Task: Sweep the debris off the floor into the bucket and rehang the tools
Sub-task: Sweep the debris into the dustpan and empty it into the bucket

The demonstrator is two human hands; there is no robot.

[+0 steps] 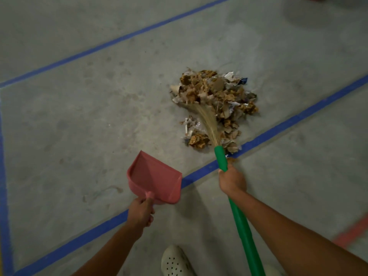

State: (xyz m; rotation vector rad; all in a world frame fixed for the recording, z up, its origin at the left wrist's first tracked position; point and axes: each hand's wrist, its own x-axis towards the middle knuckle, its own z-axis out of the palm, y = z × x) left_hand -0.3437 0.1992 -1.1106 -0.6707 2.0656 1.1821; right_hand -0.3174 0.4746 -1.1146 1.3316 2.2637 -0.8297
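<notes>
I see the debris (215, 100) heaped on the floor (79, 126) just ahead of my right hand (232, 180) — crumpled brown and white scraps, some with print too small for me to read. The broom (241, 222) bristles lie over the pile's near side and hide part of it. The right hand's fingers are wrapped round the green handle, which runs back beside the forearm and is cut off at the bottom edge. My left hand (140, 212) is closed round the stub of the pink dustpan (155, 178), left of the right hand and apart from the pile — whether it touches the floor I cannot tell. Blue tape (278, 128) runs between right hand and pile. A white shoe (175, 261), partly cut off, shows between the forearms.
</notes>
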